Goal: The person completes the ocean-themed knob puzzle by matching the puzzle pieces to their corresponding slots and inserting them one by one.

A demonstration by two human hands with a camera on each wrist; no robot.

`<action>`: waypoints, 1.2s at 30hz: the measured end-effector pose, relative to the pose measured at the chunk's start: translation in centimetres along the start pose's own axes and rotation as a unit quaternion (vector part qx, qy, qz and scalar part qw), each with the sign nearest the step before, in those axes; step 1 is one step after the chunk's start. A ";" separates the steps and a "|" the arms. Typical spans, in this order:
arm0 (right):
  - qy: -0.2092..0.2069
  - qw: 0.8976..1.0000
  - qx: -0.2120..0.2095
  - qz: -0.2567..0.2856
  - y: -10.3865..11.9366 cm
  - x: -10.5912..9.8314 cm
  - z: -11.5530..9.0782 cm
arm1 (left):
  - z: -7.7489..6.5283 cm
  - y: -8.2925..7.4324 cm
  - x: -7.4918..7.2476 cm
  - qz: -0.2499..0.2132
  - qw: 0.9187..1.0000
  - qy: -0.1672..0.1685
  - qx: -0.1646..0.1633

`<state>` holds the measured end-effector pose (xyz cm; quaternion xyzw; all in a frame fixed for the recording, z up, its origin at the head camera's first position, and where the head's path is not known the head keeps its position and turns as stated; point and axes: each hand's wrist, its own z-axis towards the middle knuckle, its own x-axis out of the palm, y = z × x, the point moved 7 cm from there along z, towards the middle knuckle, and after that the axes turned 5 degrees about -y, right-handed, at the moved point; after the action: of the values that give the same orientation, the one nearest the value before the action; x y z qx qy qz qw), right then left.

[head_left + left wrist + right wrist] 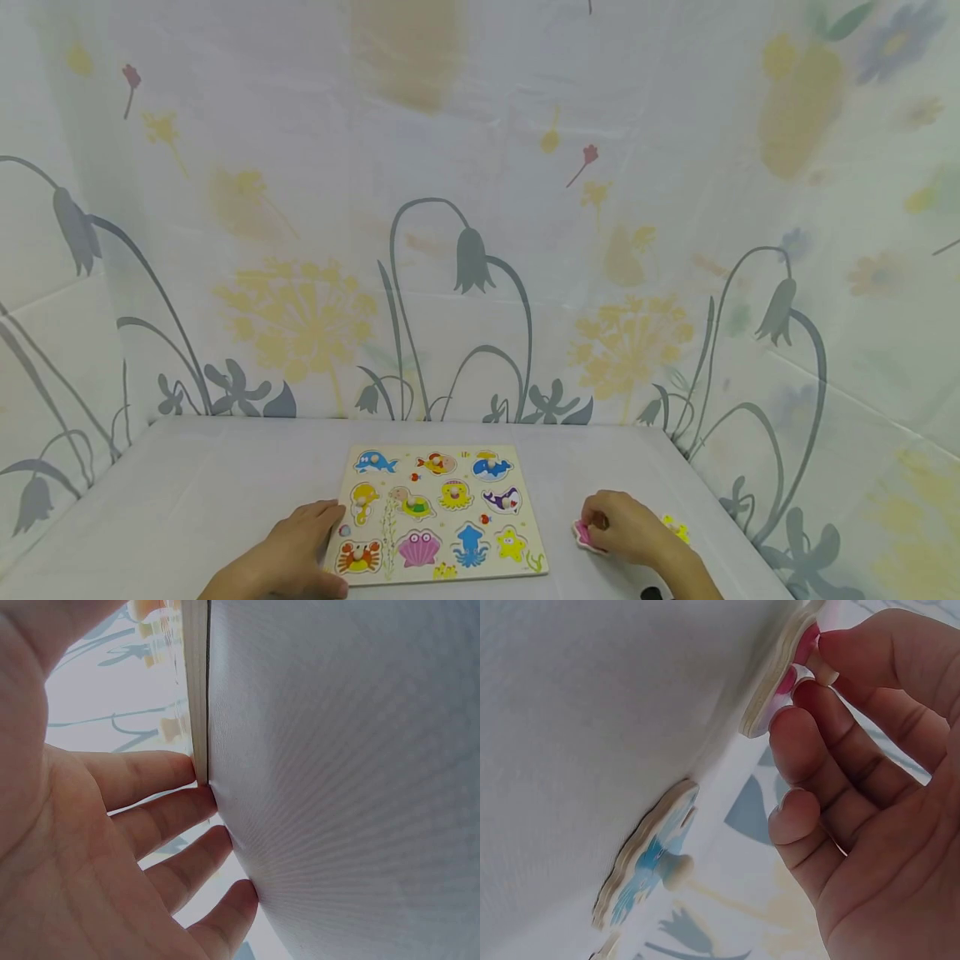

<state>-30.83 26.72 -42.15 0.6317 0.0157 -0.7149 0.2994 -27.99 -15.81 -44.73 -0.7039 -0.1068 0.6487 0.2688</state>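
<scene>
A wooden puzzle board with sea-animal pictures lies on the table. Several pieces with knobs sit in it, such as the crab; no knob shows on its shell, squid and star pictures. At the board's left side is my left hand, its fingertips touching the edge and the tabletop. To the right of the board, my right hand pinches the knob of a pink shell puzzle piece, partly hidden by the fingers. In the right wrist view this piece is close to the table surface.
A yellow star piece lies right of my right hand, partly covered. A blue piece with a knob lies near it in the right wrist view. Something dark shows at the bottom edge. Flowered curtains surround the white table.
</scene>
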 end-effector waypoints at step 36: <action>0.072 0.992 -0.101 -0.005 11.6 5.3 6.7 | 0.1 0.1 -0.1 0.004 1.000 0.002 0.010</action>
<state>-31.77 12.32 -41.46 0.6481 0.1123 -0.6640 0.3557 -28.13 -15.89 -44.67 -0.7030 -0.0970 0.6491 0.2739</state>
